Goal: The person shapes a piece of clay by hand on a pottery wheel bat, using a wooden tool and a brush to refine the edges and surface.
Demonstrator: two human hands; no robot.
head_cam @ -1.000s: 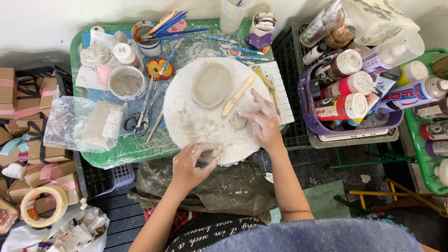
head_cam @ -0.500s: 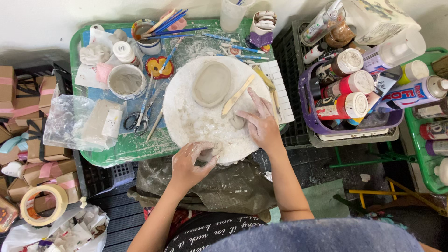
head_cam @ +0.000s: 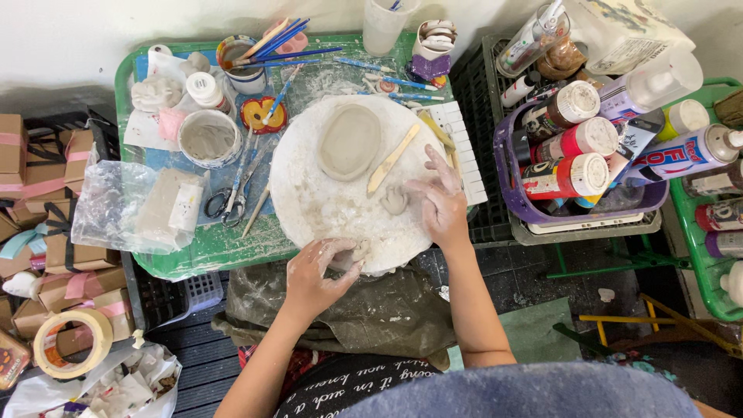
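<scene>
A round white work board (head_cam: 309, 209) lies on a green tray table (head_cam: 224, 248). At the board's near edge my left hand (head_cam: 319, 272) pinches a small lump of grey clay (head_cam: 357, 251). My right hand (head_cam: 439, 201) rests on the board's right side, fingertips touching another small clay piece (head_cam: 395, 200). A flat oval clay slab (head_cam: 350, 141) lies at the back of the board, with a wooden modelling stick (head_cam: 393, 159) beside it.
Scissors (head_cam: 228, 197), a bowl of slip (head_cam: 209, 139), a cup of brushes (head_cam: 244, 66) and a bagged clay block (head_cam: 166, 205) sit left of the board. A purple basket of paint bottles (head_cam: 580, 155) stands right. Cardboard boxes and a tape roll (head_cam: 73, 344) lie far left.
My right hand has shifted slightly on the board near the small clay piece. My left hand keeps working the lump at the near edge.
</scene>
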